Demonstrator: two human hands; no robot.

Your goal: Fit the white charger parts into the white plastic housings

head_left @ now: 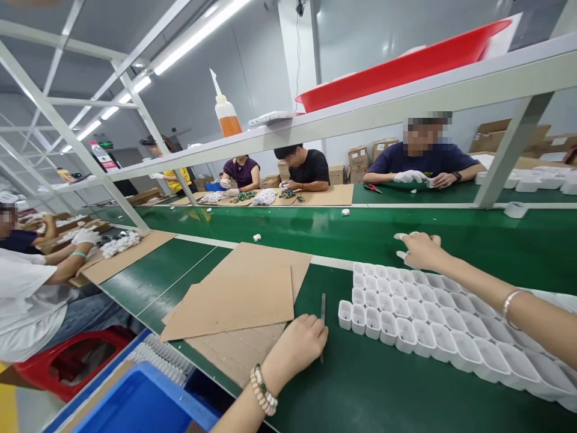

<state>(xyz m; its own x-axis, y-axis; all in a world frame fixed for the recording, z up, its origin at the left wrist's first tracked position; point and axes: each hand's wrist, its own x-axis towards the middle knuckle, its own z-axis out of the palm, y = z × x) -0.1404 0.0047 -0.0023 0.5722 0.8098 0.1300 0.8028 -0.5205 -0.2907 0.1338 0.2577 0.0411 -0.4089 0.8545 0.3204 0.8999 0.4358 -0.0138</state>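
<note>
My left hand rests on the green table beside a thin metal strip, its fingers curled; what they hold, if anything, is hidden. My right hand reaches over the green belt with fingers apart, white covers on some fingertips and nothing held. Below the right arm, rows of small white cups stand packed together on the table. Some front cups have small dark bits inside. Left of the cups lie overlapping cardboard sheets.
A small white part and another lie on the belt. A shelf crosses above, bearing a red tray and a glue bottle. Blue bins stand at lower left. Several people sit across and at left.
</note>
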